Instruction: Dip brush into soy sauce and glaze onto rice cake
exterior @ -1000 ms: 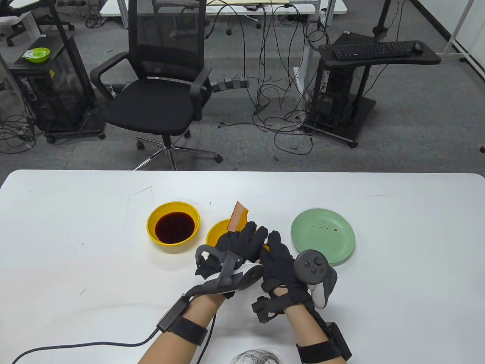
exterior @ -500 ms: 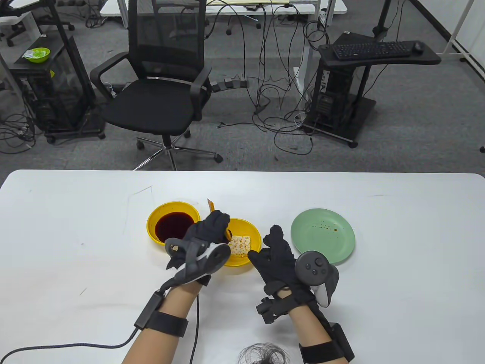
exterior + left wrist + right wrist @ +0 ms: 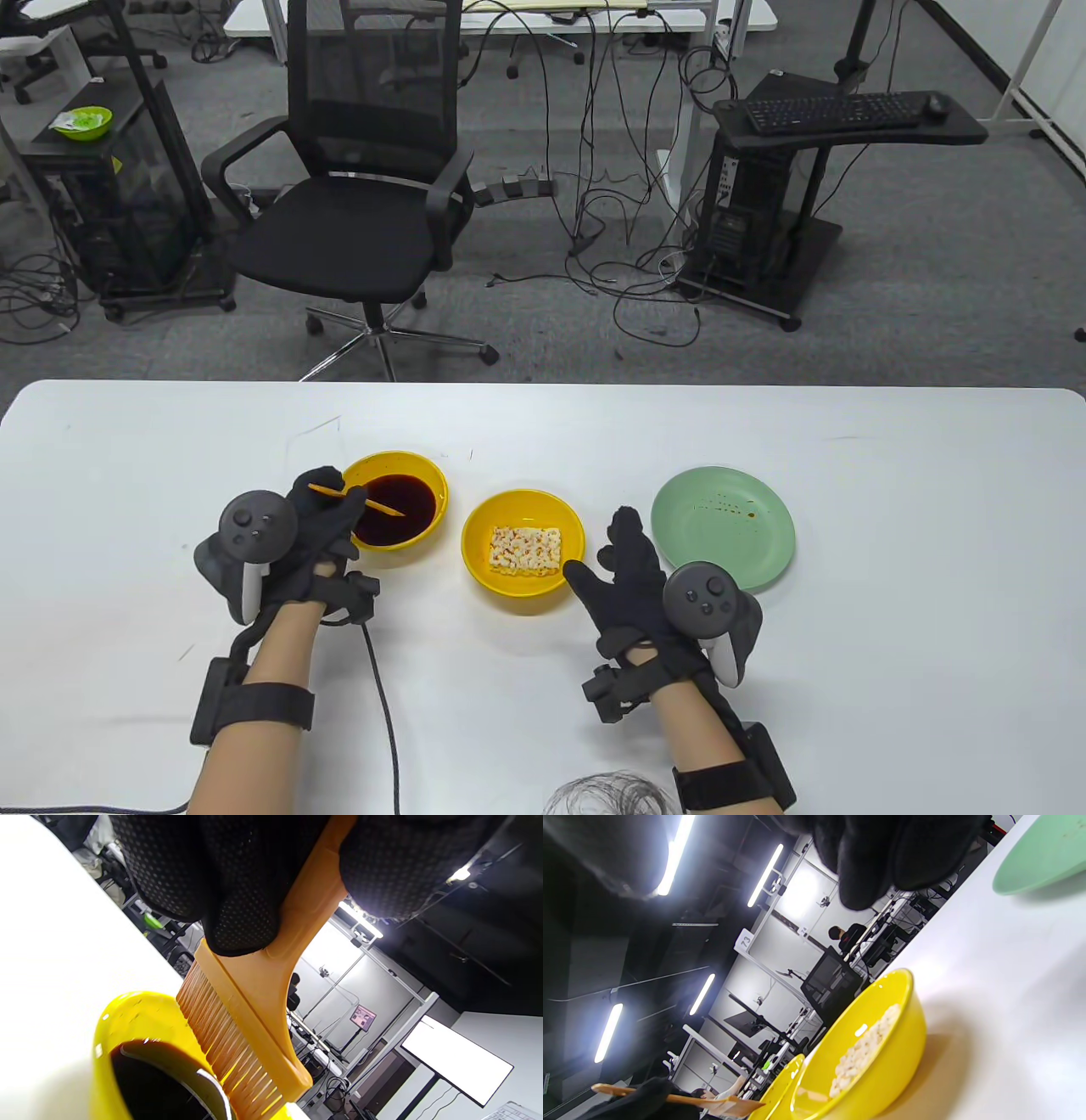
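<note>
Right wrist view shows a sign reading "73" far off. My left hand [image 3: 318, 522] grips the orange brush [image 3: 250, 1010] over the soy sauce bowl [image 3: 394, 501]; only the left wrist view shows its bristles close up. My right hand [image 3: 632, 577] lies spread, holding nothing, beside the rice cake [image 3: 526, 549] in its yellow bowl [image 3: 475, 531].

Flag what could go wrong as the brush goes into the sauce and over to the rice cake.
The sauce bowl looks fairly full, and the left hand holds the brush over it, so a hard dip may slop sauce out. A loaded brush could drip on the table on its way to the rice cake. The right hand is not steadying that bowl, which might slide.
</note>
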`<state>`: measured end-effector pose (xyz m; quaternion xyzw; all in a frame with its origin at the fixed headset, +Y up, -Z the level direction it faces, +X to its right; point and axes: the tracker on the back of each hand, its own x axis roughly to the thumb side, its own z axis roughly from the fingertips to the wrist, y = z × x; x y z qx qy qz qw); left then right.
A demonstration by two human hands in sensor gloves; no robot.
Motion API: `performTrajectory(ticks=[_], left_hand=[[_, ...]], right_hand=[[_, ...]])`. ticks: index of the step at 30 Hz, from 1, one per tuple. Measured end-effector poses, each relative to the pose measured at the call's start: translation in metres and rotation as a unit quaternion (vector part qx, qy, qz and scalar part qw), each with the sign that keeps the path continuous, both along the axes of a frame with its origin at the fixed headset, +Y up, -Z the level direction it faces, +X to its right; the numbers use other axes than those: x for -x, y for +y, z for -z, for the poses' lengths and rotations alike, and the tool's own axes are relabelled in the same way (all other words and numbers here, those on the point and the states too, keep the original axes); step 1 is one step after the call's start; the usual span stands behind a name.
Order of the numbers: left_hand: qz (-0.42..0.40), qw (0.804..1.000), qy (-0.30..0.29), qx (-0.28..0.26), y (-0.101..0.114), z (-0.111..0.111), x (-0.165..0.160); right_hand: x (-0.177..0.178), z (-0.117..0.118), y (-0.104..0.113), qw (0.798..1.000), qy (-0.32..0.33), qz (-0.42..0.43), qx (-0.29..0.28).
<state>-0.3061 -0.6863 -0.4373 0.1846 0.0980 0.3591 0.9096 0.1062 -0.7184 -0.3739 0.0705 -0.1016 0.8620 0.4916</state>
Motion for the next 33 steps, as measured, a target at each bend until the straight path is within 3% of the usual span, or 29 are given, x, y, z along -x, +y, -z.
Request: performTrajectory(ticks=[6,19,33], left_hand=[[-0.018,1.0,0.0,0.019,-0.017,0.007,-0.002],[-0.019,0.999,0.001,0.034,-0.026,0.01,-0.002],[0.016,0.999,-0.028,0.001,0.002,-0.015,0.0]], right_hand=[[-0.002,0.001,-0.005,1.0,0.002,0.003,0.014],[-0.004,0.003,-0.007,1.0,0.005,0.003,0.027],[-0.004,0.003,-0.008,0.999,0.008,0.002,0.031]])
